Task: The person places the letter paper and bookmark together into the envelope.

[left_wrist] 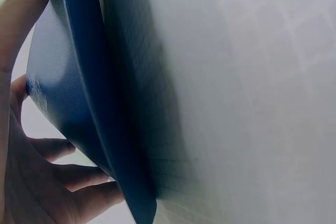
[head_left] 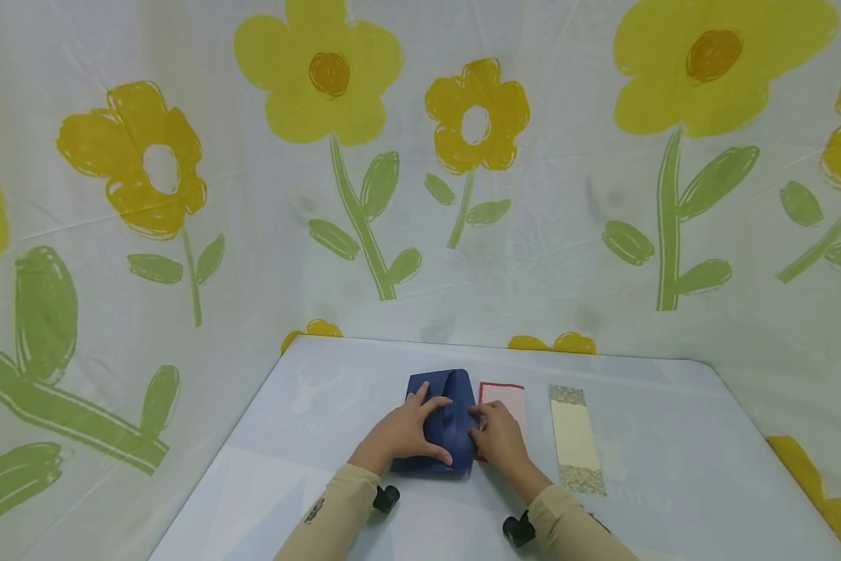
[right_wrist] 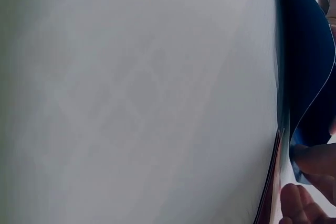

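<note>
A dark blue envelope (head_left: 455, 382) with a raised, bowed flap lies on the table. Across its top spreads my left hand (head_left: 413, 428), thumb and fingertips resting on the blue surface; the left wrist view shows those fingers (left_wrist: 100, 198) along the blue edge. At the envelope's right side, my right hand (head_left: 502, 438) pinches the edge of the curved flap (right_wrist: 310, 51) between thumb and fingers. Beneath and beside this hand lies a pale pink card with a red border (head_left: 504, 393), partly covered.
To the right, a cream paper strip (head_left: 574, 436) with patterned ends lies flat on the white table (head_left: 673, 436). Behind the table hangs a flower-print curtain (head_left: 546, 234). A small black device (head_left: 386, 499) sits at the left wrist and another (head_left: 518, 530) at the right.
</note>
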The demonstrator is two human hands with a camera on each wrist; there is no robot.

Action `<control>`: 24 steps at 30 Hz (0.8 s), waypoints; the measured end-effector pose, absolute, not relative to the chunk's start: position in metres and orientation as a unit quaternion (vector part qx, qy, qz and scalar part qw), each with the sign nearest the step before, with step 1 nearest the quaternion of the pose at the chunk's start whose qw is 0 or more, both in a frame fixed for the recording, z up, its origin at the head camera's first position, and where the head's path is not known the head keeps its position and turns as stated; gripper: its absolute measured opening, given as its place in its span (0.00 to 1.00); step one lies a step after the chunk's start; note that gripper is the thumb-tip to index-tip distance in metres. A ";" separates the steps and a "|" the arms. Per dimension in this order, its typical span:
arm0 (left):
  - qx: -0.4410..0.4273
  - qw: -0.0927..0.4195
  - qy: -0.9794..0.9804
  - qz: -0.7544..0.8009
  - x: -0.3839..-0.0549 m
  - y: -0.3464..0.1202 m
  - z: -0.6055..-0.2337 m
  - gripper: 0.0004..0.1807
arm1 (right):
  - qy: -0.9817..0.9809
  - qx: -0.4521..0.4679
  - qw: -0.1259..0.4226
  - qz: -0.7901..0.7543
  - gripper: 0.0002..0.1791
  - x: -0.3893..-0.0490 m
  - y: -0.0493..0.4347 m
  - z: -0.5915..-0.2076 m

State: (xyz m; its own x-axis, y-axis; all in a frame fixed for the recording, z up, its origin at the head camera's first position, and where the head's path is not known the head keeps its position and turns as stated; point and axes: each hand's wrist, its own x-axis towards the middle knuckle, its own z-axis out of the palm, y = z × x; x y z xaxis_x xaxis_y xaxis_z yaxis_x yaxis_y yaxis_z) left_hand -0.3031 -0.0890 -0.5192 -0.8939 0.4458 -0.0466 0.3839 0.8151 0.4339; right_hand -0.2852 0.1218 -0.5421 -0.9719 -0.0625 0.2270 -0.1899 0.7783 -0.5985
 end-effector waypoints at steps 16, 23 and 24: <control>0.219 0.068 0.950 0.213 -0.304 -0.089 -0.520 0.57 | -0.930 0.065 0.121 0.341 0.16 -0.283 0.132 -0.540; 0.215 0.074 0.949 0.217 -0.304 -0.089 -0.519 0.57 | -0.931 0.055 0.123 0.339 0.15 -0.283 0.136 -0.541; 0.215 0.074 0.949 0.218 -0.304 -0.089 -0.519 0.57 | -0.931 0.056 0.126 0.339 0.15 -0.283 0.137 -0.540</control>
State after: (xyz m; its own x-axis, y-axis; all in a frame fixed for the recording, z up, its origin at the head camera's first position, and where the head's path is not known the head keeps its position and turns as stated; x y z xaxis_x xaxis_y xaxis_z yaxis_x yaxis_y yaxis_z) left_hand -0.3037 -0.0886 -0.5186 -0.8968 0.4399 -0.0473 0.3754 0.8130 0.4451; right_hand -0.2826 0.1375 -0.5403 -0.9620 -0.0185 0.2726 -0.1894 0.7644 -0.6163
